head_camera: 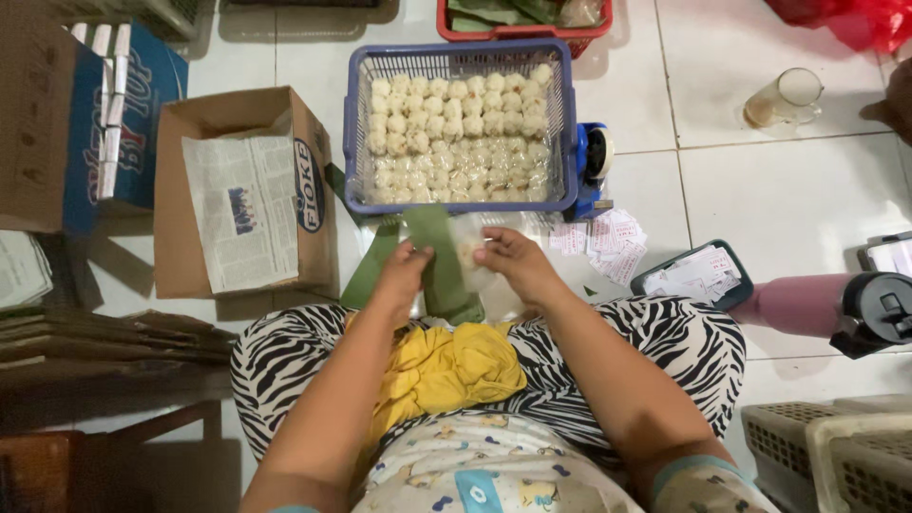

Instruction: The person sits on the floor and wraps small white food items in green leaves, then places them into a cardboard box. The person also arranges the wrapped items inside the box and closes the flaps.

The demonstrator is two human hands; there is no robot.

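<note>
Left hand (pixel 404 269) pinches long green banana-leaf strip (pixel 432 249); right hand (pixel 508 263) closed on clear plastic wrapper with pale food piece (pixel 468 255), just below blue plastic basket (pixel 353 142) of white dumplings (pixel 461 138).

Basket (pixel 356 123): blue mesh, filled with pale cream dumplings (pixel 461 133). Leaf strip (pixel 432 256): green. Trousers (pixel 684 342): black-and-white zebra stripes. Cloth (pixel 442 370) on lap: yellow. Second basket (pixel 456 28): red. Floor (pixel 788 190): white tiles. Box (pixel 237 195): brown cardboard, lined with grey newsprint. Bottle (pixel 798 304): pink, black cap.
</note>
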